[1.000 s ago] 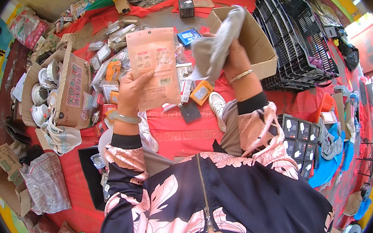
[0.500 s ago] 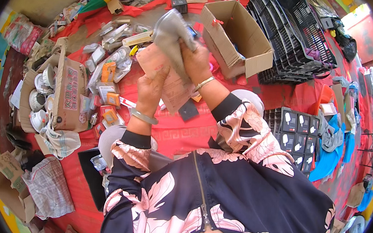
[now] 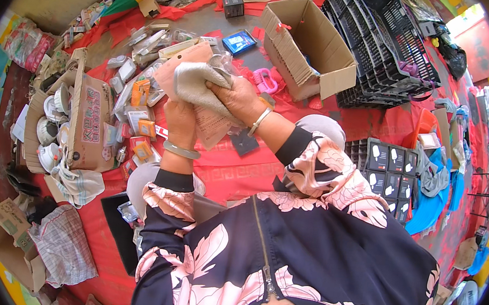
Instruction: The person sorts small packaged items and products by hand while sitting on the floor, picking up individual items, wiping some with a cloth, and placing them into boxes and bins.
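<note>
In my right hand [image 3: 240, 99] is a bunched grey cloth [image 3: 199, 88], its fingers wrapped round one end. The cloth lies against a flat pinkish-tan board or card [image 3: 177, 62], which my left hand [image 3: 181, 119] grips at its lower left edge. Below the cloth, a pale printed part [image 3: 211, 124] of the flat piece shows. Beyond my hands lie a blue packet [image 3: 239, 42] and a pink plastic handle-like item [image 3: 265, 81]. A dark square piece [image 3: 244, 142] rests on the red sheet just below my right hand.
Loose small packages [image 3: 142, 91] spread at the left, beside a carton of bowls [image 3: 96, 119]. An open cardboard box [image 3: 309, 46] stands at the far right of my hands, against stacked black crates [image 3: 380, 48]. A crate of small black boxes [image 3: 385, 173] sits at the right.
My right hand and the cloth have come down and left across the flat piece. My left hand has shifted slightly left and lower. The blue packet and pink item are now uncovered.
</note>
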### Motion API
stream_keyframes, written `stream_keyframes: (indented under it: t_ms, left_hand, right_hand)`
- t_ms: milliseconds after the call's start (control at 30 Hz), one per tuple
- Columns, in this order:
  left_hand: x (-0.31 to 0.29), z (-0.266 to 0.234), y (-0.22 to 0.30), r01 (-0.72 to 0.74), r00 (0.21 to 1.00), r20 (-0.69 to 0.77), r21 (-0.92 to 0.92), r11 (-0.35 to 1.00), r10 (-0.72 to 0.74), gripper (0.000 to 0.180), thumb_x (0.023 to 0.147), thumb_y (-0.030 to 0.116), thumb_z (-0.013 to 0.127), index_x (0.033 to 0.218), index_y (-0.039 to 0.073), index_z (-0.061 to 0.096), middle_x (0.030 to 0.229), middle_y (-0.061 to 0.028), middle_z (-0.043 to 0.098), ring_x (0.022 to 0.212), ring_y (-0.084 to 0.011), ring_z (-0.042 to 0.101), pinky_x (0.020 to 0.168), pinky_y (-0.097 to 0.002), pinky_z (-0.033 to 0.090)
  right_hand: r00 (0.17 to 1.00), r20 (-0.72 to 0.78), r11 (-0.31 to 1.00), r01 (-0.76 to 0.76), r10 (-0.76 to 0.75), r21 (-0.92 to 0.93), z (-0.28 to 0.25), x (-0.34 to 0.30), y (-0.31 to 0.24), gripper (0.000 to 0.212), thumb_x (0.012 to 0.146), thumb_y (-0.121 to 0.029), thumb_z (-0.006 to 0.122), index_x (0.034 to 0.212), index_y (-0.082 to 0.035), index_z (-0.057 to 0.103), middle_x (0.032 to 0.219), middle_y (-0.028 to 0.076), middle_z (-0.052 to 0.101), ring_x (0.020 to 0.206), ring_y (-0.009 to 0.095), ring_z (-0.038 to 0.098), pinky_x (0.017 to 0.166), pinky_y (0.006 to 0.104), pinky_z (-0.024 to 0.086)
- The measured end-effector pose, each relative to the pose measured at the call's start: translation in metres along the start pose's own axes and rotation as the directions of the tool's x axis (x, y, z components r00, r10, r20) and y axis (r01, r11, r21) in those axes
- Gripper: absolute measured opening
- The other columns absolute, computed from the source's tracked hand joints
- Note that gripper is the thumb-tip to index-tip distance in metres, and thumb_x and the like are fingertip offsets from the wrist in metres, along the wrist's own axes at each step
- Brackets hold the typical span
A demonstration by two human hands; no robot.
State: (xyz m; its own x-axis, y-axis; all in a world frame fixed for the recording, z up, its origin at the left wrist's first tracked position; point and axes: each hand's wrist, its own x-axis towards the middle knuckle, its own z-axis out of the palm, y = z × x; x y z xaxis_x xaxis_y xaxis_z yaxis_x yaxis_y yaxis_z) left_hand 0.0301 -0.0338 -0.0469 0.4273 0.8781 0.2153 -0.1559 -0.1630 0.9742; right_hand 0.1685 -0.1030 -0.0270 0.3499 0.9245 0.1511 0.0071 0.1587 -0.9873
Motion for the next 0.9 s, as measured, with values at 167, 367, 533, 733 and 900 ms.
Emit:
stream_keyframes:
  t_ms: [167, 367, 533, 733, 900]
  left_hand:
    - [-0.003, -0.006, 0.023, 0.046, 0.994, 0.108, -0.139, 0.989, -0.031, 0.036, 0.093, 0.029, 0.048, 0.098, -0.004, 0.061, 0.088, -0.0054, 0.06, 0.074, -0.0116, 0.055, 0.061, -0.0272, 0.045]
    - [0.023, -0.032, 0.063, -0.023, 0.92, -0.342, -0.534, 0.845, -0.191, 0.049, 0.09, 0.039, 0.05, 0.119, -0.001, 0.048, 0.106, -0.0085, 0.058, 0.094, -0.0201, 0.059, 0.081, -0.0336, 0.05]
    - [0.015, -0.023, 0.05, -0.038, 0.915, -0.378, -0.425, 0.904, -0.14, 0.047, 0.09, 0.034, 0.054, 0.115, -0.005, 0.051, 0.104, -0.0078, 0.059, 0.09, -0.0158, 0.059, 0.076, -0.0306, 0.051]
    - [0.005, 0.01, 0.021, 0.009, 0.974, -0.209, -0.358, 0.934, -0.09, 0.039, 0.095, 0.031, 0.041, 0.112, -0.002, 0.053, 0.102, -0.0102, 0.058, 0.09, -0.018, 0.059, 0.076, -0.0315, 0.05]
    - [-0.001, 0.006, 0.009, 0.092, 0.954, -0.237, -0.349, 0.933, -0.183, 0.036, 0.095, 0.028, 0.042, 0.111, -0.002, 0.054, 0.101, -0.0081, 0.059, 0.088, -0.0154, 0.058, 0.078, -0.0289, 0.047]
  right_hand:
    - [0.983, -0.093, 0.96, 0.134, -0.161, -0.245, -0.005, 0.01, 0.005, 0.032, 0.086, -0.033, 0.058, 0.09, -0.002, 0.065, 0.072, 0.005, 0.063, 0.064, 0.016, 0.057, 0.06, 0.031, 0.046]
    - [0.865, -0.462, 0.963, -0.078, 0.195, 0.26, -0.082, 0.035, -0.014, 0.038, 0.085, -0.038, 0.059, 0.087, 0.0, 0.063, 0.069, 0.005, 0.06, 0.056, 0.014, 0.054, 0.051, 0.0305, 0.044]
    - [0.866, -0.114, 0.762, -0.358, 0.487, 0.539, -0.054, 0.019, -0.022, 0.049, 0.083, -0.047, 0.058, 0.104, -0.003, 0.061, 0.091, 0.006, 0.063, 0.08, 0.015, 0.057, 0.07, 0.0312, 0.047]
    - [0.969, 0.129, 0.945, -0.237, 0.212, 0.225, 0.008, -0.007, -0.005, 0.027, 0.082, -0.02, 0.065, 0.104, -0.004, 0.063, 0.093, 0.002, 0.063, 0.082, 0.011, 0.056, 0.075, 0.0274, 0.046]
    - [0.999, 0.02, 0.997, -0.027, 0.029, -0.073, 0.006, -0.003, 0.002, 0.023, 0.082, -0.018, 0.063, 0.099, -0.003, 0.064, 0.086, 0.003, 0.065, 0.077, 0.009, 0.056, 0.071, 0.0252, 0.047]
